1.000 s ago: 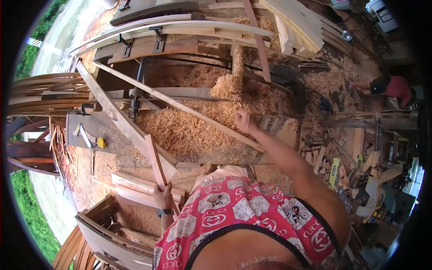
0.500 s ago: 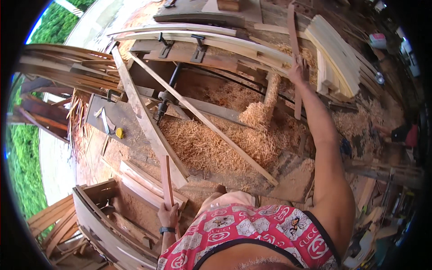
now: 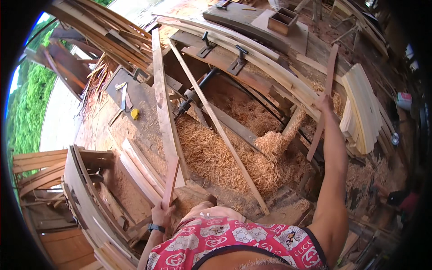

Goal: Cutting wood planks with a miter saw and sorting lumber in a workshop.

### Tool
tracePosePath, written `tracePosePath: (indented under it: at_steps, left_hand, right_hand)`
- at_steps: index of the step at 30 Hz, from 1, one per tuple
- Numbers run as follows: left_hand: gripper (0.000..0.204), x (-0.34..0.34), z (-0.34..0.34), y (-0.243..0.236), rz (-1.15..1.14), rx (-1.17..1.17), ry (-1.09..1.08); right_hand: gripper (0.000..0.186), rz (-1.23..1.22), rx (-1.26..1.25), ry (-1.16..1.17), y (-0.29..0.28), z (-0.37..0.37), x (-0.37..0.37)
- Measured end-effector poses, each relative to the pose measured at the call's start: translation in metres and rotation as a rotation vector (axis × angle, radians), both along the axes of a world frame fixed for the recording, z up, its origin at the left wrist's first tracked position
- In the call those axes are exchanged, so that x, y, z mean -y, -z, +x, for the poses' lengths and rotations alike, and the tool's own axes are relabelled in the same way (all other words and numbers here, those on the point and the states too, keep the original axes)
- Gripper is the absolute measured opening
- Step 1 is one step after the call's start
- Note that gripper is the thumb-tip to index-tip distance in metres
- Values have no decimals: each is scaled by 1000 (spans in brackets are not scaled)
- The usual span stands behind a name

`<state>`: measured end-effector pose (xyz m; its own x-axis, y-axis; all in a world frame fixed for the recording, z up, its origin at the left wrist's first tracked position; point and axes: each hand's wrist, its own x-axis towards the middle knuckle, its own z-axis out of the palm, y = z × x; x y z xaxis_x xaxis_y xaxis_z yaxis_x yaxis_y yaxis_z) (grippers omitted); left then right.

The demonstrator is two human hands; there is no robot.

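Note:
My left hand (image 3: pixel 162 215), with a dark watch on the wrist, is closed round a short reddish wood strip (image 3: pixel 171 182) that stands up near my body. Out to the far right, my right hand (image 3: pixel 323 103) grips a longer reddish-brown wood strip (image 3: pixel 330 72), which sticks out on both sides of the fist. That hand is beside the end of a long pale curved plank (image 3: pixel 265 65). Two black clamp-like fittings (image 3: pixel 237 60) sit along the plank. Between my hands lies a heap of wood shavings (image 3: pixel 216 157), crossed by a thin pale batten (image 3: pixel 216 121).
A wide board (image 3: pixel 163 103) leans across the left side. A try square (image 3: pixel 123 96) and a yellow round object (image 3: pixel 135 114) lie on a dark board. Stacked pale curved pieces (image 3: pixel 362 110) stand at right. A wooden box (image 3: pixel 282 21) sits at the back. Another person (image 3: pixel 400 198) is at far right.
The view has turned, so the bench appears shifted right and tilted. Both hands keep their hold on the wood strips.

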<state>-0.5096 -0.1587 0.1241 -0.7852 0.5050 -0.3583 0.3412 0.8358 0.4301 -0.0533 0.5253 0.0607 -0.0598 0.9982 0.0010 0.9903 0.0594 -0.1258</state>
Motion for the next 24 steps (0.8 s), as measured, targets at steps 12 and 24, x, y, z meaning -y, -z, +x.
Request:
tracePosePath:
  at_steps: [12,24]
  left_hand:
    - [44,-23,-4,13,-32,62,43]
    - [49,-8,-32,55,56,159,105]
  right_hand:
    - [14,-557,-768,-128,-60,79,55]
    - [22,-1152,-1006,-62,-16,-17,311]
